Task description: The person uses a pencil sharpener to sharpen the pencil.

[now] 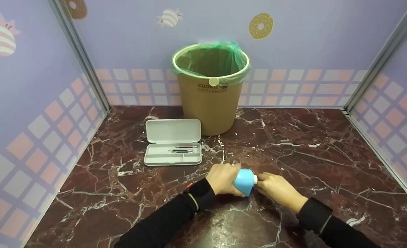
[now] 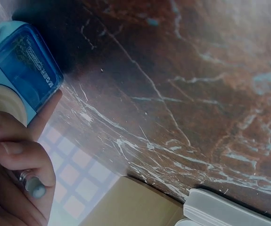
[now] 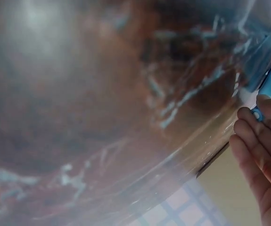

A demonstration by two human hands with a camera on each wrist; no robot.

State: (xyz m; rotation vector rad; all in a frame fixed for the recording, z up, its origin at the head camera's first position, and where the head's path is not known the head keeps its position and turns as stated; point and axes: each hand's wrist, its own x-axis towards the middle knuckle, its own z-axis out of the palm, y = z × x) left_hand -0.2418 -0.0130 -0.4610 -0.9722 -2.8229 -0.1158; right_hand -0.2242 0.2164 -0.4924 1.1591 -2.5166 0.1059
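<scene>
A light-blue pencil sharpener [image 1: 244, 182] with a clear blue shavings drawer [image 2: 29, 66] is in my left hand [image 1: 224, 177], with fingers on its far side and thumb on its near side. From the curled fingers [image 2: 20, 153] of that hand sticks a pencil's eraser end [image 2: 35, 187], pointing back towards the wrist. The pencil's other end is hidden, near the sharpener's cream round front [image 2: 5, 101]. At the sharpener's right side, by its white hub [image 1: 255, 179], my right hand [image 1: 279, 189] pinches a small blue-and-white crank handle [image 3: 257, 114].
An open white pencil case [image 1: 172, 161] lies left of the hands, with a red pencil [image 1: 186, 147] and a dark pencil [image 1: 181, 151] in it. Behind stands a tan bin [image 1: 210, 106] with a green liner. Patterned panels enclose the marbled tabletop [image 1: 310, 151] at the back and sides.
</scene>
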